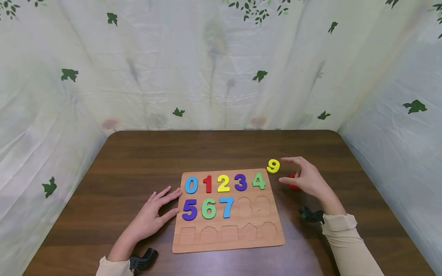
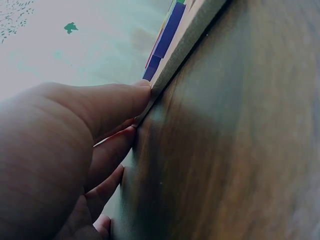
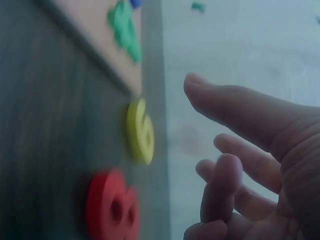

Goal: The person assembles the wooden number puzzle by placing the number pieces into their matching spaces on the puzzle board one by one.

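A wooden number board (image 1: 228, 244) lies on the table, with coloured numerals 0 to 7 in its upper two rows. My left hand (image 1: 152, 216) rests beside it, thumb and fingertips touching its left edge; the left wrist view shows the thumb (image 2: 117, 102) against that edge. Over at the right, my right hand (image 1: 307, 178) hovers with thumb and fingers spread apart, holding nothing. Just left of its fingertips lies a yellow number 9 (image 1: 273, 166), by the board's top right corner. Below the right hand is a red number 8 (image 3: 107, 207), partly hidden in the head view.
Outlined recesses for 8 and 9 (image 1: 263, 206) and a bottom row of shape recesses (image 1: 249, 231) show bare wood. The brown table (image 1: 145, 153) ends at a pale curtain (image 1: 207, 76) with green leaf prints. Each wrist wears a black device (image 1: 312, 214).
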{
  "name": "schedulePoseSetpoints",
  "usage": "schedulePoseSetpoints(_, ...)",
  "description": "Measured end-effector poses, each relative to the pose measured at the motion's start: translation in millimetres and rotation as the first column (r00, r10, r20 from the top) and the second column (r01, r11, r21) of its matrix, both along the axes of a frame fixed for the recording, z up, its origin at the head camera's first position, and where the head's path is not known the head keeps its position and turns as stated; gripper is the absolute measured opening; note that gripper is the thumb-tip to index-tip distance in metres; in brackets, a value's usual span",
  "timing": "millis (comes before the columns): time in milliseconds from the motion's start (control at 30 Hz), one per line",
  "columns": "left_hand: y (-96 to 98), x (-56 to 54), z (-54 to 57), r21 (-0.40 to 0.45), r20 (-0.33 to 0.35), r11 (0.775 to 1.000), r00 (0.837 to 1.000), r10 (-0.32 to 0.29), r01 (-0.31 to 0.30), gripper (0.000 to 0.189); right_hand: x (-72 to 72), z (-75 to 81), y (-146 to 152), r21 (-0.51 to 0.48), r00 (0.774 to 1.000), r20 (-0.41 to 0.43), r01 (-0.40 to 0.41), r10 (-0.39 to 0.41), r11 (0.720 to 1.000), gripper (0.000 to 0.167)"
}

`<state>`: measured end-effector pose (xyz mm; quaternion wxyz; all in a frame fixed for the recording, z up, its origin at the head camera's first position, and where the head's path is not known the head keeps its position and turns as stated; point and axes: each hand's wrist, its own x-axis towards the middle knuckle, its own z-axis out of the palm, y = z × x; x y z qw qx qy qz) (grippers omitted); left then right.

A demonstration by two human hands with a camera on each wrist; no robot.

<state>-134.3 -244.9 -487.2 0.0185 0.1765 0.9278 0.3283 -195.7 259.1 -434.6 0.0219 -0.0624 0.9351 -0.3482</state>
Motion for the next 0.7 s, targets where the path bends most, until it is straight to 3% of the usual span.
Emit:
schedulePoseSetpoints(433, 0.1, 0.0, -1.7, 0.005, -0.004, 1.0, 1.0, 0.004, -0.004, 0.055, 3.2, -30.7, 56, -0.056, 0.997, 0.081, 0.003, 0.001, 0.998, 0.078)
schedulePoseSetpoints(700, 0.6, -0.5, -1.1, 0.005, -0.003, 1.0, 1.0, 0.001, -0.001, 0.055, 1.7, -34.2, 65, -0.055, 0.995, 0.096, -0.005, 0.01, 0.998, 0.078)
